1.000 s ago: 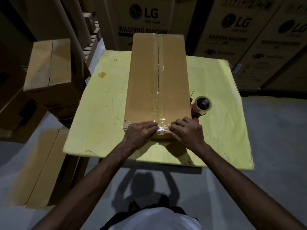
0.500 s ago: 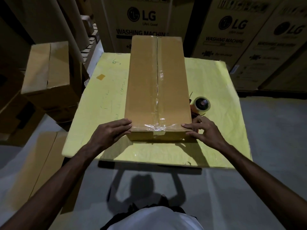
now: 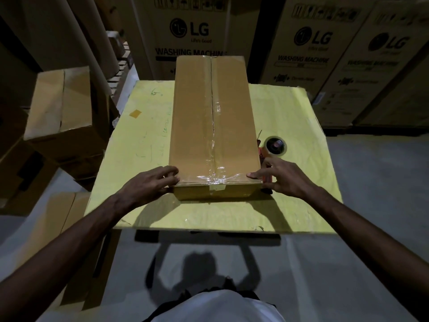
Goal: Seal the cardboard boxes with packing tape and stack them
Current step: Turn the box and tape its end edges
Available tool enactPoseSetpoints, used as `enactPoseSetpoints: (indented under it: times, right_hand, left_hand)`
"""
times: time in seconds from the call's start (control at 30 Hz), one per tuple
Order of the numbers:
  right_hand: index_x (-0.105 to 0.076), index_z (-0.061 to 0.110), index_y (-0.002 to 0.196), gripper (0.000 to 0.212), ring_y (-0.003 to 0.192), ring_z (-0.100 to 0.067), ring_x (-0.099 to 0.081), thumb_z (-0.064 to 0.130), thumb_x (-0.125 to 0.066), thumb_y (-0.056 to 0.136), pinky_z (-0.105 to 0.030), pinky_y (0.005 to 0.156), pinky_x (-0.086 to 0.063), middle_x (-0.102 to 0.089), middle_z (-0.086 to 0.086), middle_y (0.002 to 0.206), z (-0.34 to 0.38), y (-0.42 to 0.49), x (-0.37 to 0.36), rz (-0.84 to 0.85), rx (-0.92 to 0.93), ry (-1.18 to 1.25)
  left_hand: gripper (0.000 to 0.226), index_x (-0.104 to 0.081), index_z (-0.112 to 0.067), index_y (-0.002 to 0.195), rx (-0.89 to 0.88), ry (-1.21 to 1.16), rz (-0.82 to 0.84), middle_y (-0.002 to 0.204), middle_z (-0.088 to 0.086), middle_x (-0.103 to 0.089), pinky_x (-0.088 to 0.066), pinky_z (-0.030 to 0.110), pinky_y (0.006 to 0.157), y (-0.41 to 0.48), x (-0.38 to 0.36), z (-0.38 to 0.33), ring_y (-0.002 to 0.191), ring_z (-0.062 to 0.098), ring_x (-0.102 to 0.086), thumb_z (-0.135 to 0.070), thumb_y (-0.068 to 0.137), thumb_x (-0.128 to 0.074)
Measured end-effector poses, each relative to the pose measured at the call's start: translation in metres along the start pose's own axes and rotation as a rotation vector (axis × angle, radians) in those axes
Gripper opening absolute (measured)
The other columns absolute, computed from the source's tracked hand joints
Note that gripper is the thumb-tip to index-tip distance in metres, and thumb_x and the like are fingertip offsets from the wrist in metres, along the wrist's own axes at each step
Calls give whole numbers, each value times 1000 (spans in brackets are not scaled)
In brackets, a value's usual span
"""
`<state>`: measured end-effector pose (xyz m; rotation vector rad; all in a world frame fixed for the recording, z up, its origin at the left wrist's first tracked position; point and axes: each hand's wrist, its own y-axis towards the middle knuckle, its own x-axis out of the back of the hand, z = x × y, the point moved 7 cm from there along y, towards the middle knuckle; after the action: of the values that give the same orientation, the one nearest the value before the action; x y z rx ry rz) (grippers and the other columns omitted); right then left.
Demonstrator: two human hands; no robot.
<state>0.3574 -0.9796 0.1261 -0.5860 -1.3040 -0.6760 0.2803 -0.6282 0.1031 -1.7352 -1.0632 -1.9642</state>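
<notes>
Head view is showing two hands holding the near corners of one long cardboard box (image 3: 195, 117), which is lying lengthwise in the middle of the yellow table (image 3: 139, 145). The left hand (image 3: 151, 182) is curling its fingers round the near left corner. The right hand (image 3: 284, 180) is pinching the near right corner, index finger lying on top. Clear tape (image 3: 214, 147) is running along the seam. One tape dispenser (image 3: 275, 146) is sitting just beside the box's right side. Three LG cartons (image 3: 190, 31) are standing behind.
</notes>
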Motion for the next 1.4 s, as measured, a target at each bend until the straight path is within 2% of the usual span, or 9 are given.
enactPoseSetpoints:
  times: [0.23,0.47,0.67,0.8,0.93,1.03,1.1,1.17,1.4]
  right_hand:
    - [-68,39,116,42,94,-10,-52,40,-85,78,-31,61,-48,-57,11,105,8,9,-5,-60,-12,8]
    - [-38,40,100,46,89,-9,-65,41,-81,84,-17,55,-27,-65,16,104,21,9,-5,-63,83,-6]
    - [-33,46,101,48,98,-10,-67,47,-78,86,-26,61,-42,-70,14,119,22,10,-9,-28,36,30]
    - [-48,36,124,56,92,-6,-63,63,-74,82,-24,64,-41,-66,16,121,17,5,-11,-21,-64,73]
    - [-52,25,131,61,74,-8,-55,63,-67,86,-28,64,-46,-61,8,90,7,-12,-22,-354,-395,590]
    - [-43,31,145,71,114,-15,-61,69,-61,88,-41,94,-54,-62,-1,130,3,-4,-45,-490,-654,918]
    - [-37,46,148,80,134,-19,-50,81,-59,80,-49,110,-45,-51,8,147,6,11,-61,-424,-775,1081]
    - [-44,55,141,74,131,-18,-52,81,-62,75,-53,112,-43,-57,16,134,4,22,-71,-424,-855,1195]
    - [-39,52,150,82,137,-25,-52,73,-68,76,-55,113,-44,-53,6,152,30,36,-69,-358,-865,1494]
  left_hand:
    - [40,-55,-19,103,56,-135,116,114,3,-52,-57,35,57,16,2,3,75,17,-59,-16,80,-88]
    - [31,-51,-24,91,203,-270,70,99,-12,-37,-50,28,60,25,3,7,67,12,-52,-36,87,-79]
    - [48,-54,-14,85,318,-357,-58,93,-4,-45,-52,35,56,21,-2,8,66,18,-52,-55,78,-79]
    - [56,-57,-11,87,602,-451,-296,97,-1,-51,-44,20,58,11,2,10,71,14,-51,-50,68,-93]
    - [58,-53,-13,131,1259,-721,-591,132,4,-52,-48,29,79,-13,-24,-15,102,20,-62,-53,92,-69]
    - [58,-52,-16,146,1534,-986,-624,144,10,-57,-38,29,95,-8,-51,-39,130,30,-55,-54,102,-55]
    - [58,-54,-20,147,1612,-1041,-707,147,8,-58,-38,29,99,-1,-57,-46,134,28,-52,-57,102,-54]
    - [59,-56,-26,146,1647,-1092,-815,150,4,-56,-39,32,105,3,-60,-47,136,26,-51,-59,97,-61]
    - [85,-72,-27,123,1706,-1235,-1048,125,2,-73,-55,51,103,-8,-81,-13,117,28,-67,-83,60,-79]
